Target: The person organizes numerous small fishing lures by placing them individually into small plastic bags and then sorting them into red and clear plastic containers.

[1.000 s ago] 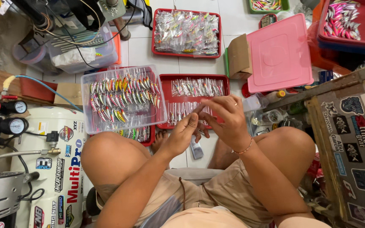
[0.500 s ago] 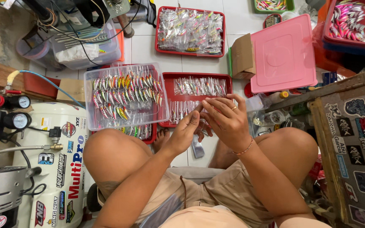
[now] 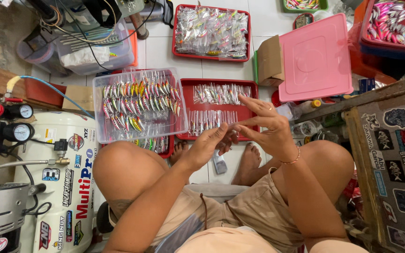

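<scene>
Both forearms reached forward over bent knees — left hand point(image 3: 206, 145) and right hand point(image 3: 264, 127) met fingertip to fingertip, fingers loosely spread.

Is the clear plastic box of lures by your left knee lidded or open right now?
Cannot tell for sure. The clear plastic box sits upright, full of colourful lures in rows; any transparent lid would not show from the head view.

Your single head-worn camera looks steeply down from above your lap, close over your left hand point(image 3: 207, 147) and right hand point(image 3: 266, 129). Beyond them, trays on the tiled floor point(image 3: 158, 51) fill the upper frame.
</scene>
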